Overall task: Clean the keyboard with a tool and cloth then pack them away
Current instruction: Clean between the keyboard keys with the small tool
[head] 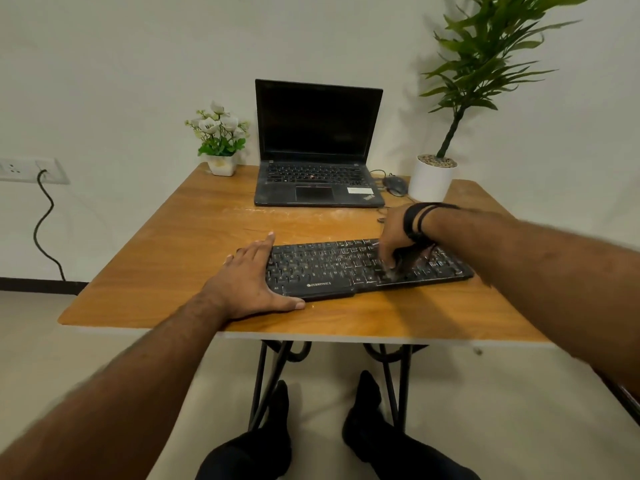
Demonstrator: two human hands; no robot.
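Lying near the front edge of the wooden table (pixel 166 244), the black keyboard (pixel 346 268) is steadied at its left end by the left hand (pixel 249 282), fingers straight and flat. Over the right-hand keys the right hand (pixel 394 237) curls its fingers around a dark, blurred tool (pixel 410 259). Behind stand an open laptop (pixel 318 147) and a mouse (pixel 395 185).
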